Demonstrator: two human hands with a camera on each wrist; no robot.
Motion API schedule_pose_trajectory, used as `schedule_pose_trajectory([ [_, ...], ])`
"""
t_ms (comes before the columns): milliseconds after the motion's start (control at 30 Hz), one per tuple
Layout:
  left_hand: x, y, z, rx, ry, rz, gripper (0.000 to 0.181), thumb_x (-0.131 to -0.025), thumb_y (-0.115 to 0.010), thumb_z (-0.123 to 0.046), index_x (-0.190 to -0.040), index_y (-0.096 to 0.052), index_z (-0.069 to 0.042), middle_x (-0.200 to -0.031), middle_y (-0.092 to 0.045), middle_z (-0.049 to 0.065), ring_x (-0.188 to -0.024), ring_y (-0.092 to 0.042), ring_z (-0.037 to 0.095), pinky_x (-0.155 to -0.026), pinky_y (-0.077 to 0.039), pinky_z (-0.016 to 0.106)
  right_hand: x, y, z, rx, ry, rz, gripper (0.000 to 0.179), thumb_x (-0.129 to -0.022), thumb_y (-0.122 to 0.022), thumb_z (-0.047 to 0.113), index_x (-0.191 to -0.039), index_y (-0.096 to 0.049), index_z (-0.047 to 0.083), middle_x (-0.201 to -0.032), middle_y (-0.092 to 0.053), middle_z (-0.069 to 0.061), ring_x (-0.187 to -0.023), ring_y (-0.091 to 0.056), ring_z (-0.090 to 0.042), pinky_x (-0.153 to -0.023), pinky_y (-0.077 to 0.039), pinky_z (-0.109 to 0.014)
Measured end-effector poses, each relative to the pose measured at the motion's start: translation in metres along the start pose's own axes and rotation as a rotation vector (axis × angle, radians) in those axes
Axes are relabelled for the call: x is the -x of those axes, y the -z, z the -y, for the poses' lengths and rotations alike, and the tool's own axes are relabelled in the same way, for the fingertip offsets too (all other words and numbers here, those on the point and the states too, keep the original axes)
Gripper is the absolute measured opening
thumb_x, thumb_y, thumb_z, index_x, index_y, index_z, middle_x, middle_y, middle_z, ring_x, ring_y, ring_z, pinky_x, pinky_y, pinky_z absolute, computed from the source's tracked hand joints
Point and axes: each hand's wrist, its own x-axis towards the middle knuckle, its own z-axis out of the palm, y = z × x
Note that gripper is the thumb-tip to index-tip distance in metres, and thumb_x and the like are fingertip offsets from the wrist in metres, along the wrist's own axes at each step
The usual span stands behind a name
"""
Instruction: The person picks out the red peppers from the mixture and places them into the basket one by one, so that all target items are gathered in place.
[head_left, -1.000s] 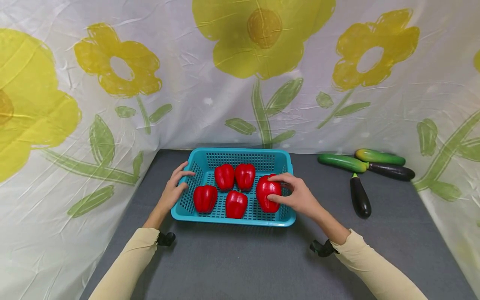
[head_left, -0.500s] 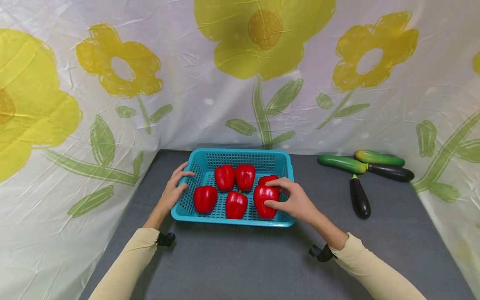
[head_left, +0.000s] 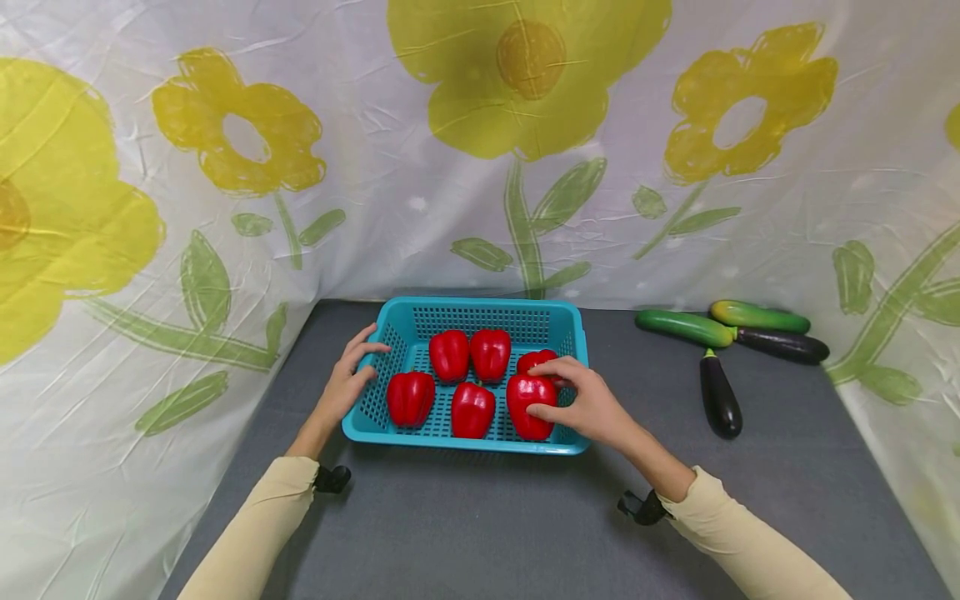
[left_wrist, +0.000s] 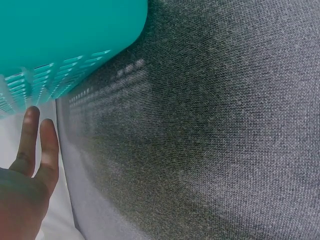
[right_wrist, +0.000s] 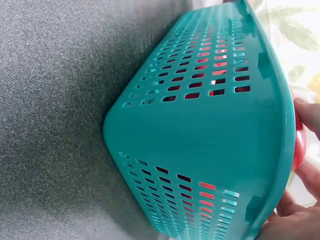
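Observation:
My right hand (head_left: pixel 588 402) holds a red bell pepper (head_left: pixel 528 417) at the right front of the turquoise plastic basket (head_left: pixel 468 447), thumb in front and fingertips over its top. Partly behind that hand, another red bell pepper (head_left: pixel 534 361) shows. Several more red peppers, such as the front middle pepper (head_left: pixel 472 411) and the left pepper (head_left: pixel 410 398), sit upright inside. My left hand (head_left: pixel 347 379) grips the basket's left rim, with two straight fingers (left_wrist: pixel 50 150) along the outside in the left wrist view. In the right wrist view, the basket wall hides most of the held pepper (right_wrist: pixel 299 147).
On the dark grey table (head_left: pixel 480 525), a green cucumber-like vegetable (head_left: pixel 682 327), a yellow-green one (head_left: pixel 759 314) and two dark eggplants, one pointing forward (head_left: pixel 720 394), lie at the right. A flower-printed curtain (head_left: pixel 420 225) stands close behind the basket.
My right hand has brought the held pepper slightly forward, toward the basket's front and lower, uncovering another pepper behind it. The left hand and basket have stayed put.

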Motion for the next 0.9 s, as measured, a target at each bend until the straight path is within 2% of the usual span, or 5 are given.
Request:
schedule_pose_trajectory([
  [300, 0.002, -0.001, -0.004, -0.006, 0.007, -0.003, 0.037, -0.091, -0.043, 0.014, -0.124, -0.059, 0.017, -0.160, -0.026, 0.025, -0.143, -0.022, 0.047, -0.088, -0.036, 0.037, 0.001, 0.000, 0.001, -0.004, 0.007, 0.007, 0.044, -0.082, -0.080, -0.003, -0.123, -0.064, -0.004, -0.122, -0.059, -0.024, -0.111, -0.055, -0.041, -0.091, -0.049, -0.059],
  [500, 0.002, -0.001, -0.004, -0.007, 0.012, -0.005, 0.037, -0.090, -0.043, 0.014, -0.124, -0.059, 0.016, -0.160, -0.026, 0.025, -0.143, -0.021, 0.047, -0.089, -0.035, 0.040, 0.002, 0.003, 0.000, -0.024, -0.028, 0.014, 0.044, -0.085, -0.078, -0.001, -0.126, -0.063, -0.003, -0.124, -0.059, -0.018, -0.112, -0.054, -0.034, -0.096, -0.046, -0.060],
  [700, 0.001, -0.001, -0.002, 0.006, 0.001, 0.000, 0.037, -0.090, -0.043, 0.012, -0.123, -0.060, 0.015, -0.160, -0.025, 0.025, -0.143, -0.022, 0.048, -0.090, -0.035, 0.047, 0.000, 0.003, -0.023, -0.076, -0.055, 0.024, 0.049, -0.086, -0.078, -0.001, -0.131, -0.060, -0.003, -0.132, -0.056, -0.020, -0.119, -0.051, -0.040, -0.098, -0.043, -0.062],
  [900, 0.000, 0.000, 0.002, 0.002, -0.015, 0.001, 0.036, -0.090, -0.044, 0.011, -0.122, -0.060, 0.015, -0.159, -0.026, 0.027, -0.140, -0.025, 0.049, -0.087, -0.037, 0.042, -0.001, 0.005, -0.041, -0.145, -0.046, 0.042, 0.054, -0.087, -0.078, 0.000, -0.136, -0.057, 0.000, -0.139, -0.052, -0.023, -0.124, -0.047, -0.046, -0.100, -0.042, -0.062],
])
